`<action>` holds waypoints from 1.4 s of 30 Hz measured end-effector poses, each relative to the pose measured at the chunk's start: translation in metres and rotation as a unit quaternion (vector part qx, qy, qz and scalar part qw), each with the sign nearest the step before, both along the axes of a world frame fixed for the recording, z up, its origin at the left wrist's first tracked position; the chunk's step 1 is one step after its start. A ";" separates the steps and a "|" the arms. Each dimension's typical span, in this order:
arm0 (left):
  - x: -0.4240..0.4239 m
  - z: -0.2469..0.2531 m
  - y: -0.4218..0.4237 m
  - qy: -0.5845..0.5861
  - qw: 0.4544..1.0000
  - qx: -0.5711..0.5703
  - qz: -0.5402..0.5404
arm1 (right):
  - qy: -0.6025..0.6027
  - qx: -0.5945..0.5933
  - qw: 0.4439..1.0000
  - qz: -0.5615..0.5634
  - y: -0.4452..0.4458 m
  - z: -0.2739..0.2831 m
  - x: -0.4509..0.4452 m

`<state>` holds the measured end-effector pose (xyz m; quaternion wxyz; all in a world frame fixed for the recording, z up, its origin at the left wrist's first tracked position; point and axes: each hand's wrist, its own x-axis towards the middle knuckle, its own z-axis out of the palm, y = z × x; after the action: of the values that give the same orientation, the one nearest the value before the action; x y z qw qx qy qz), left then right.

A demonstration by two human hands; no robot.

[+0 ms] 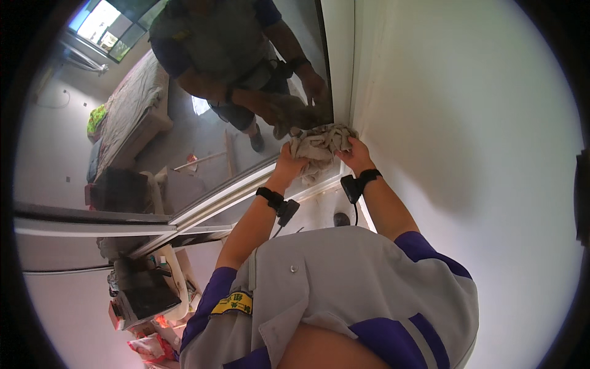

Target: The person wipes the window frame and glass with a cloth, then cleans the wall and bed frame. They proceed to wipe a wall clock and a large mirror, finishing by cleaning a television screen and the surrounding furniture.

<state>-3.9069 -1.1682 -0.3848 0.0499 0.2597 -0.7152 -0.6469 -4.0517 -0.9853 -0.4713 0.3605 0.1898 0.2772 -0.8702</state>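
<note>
A crumpled greyish-beige cloth [318, 145] is bunched at the lower corner of a dark reflective glass panel [212, 170], beside its white frame. My left hand [289, 167] grips the left side of the cloth. On the cloth's right edge, close to the wall, my right hand [355, 154] has its fingers and thumb closed. Part of the fingers of both hands is hidden by the folds. The panel mirrors my body and arms, a bed and a window.
A pale wall [438, 106] rises close on my right. The white frame rail [219, 193] runs down to the left. Behind me at lower left are a black flat-screen device [150, 297], a cream tabletop [174, 276] and a red-and-white bag [150, 348]. A dark shoe [341, 219] shows below.
</note>
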 end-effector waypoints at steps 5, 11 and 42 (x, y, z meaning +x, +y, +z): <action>-0.033 0.027 0.021 0.066 0.992 -0.111 -0.006 | -0.096 -0.017 0.990 -0.103 -0.003 0.004 -0.026; -0.035 0.117 0.031 0.259 0.939 -0.225 0.023 | 0.329 0.154 0.925 -0.108 -0.004 0.199 -0.012; -0.032 0.493 -0.042 0.339 0.320 -0.881 0.078 | 0.679 0.580 0.218 -0.395 -0.061 0.563 -0.009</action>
<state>-3.9390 -1.2104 0.1086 0.5379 -0.1240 -0.7619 0.3387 -4.0606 -1.0462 0.0920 -0.5628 -0.2308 0.7346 -0.3005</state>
